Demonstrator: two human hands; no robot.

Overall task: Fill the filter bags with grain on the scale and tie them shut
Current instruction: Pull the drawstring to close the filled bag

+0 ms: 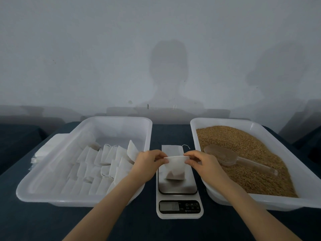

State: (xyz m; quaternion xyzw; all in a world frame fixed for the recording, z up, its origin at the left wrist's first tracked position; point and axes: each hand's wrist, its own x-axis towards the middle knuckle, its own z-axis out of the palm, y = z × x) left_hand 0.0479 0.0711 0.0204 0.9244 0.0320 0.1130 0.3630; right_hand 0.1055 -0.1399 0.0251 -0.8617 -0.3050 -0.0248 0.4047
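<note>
Filter bag [175, 168] between both hands' grips, over scale [178, 188].

A table [52, 223] covered in dark blue cloth stood against a pale wall [86, 49]. Three things sat on it in a row, each just beside the next: a white plastic tray [69, 197] on the left, a kitchen scale [179, 208] in the middle and a second white tray [260, 202] on the right. A low white stack [40, 153] lay against the left tray's outer side, partly hidden by it.
</note>
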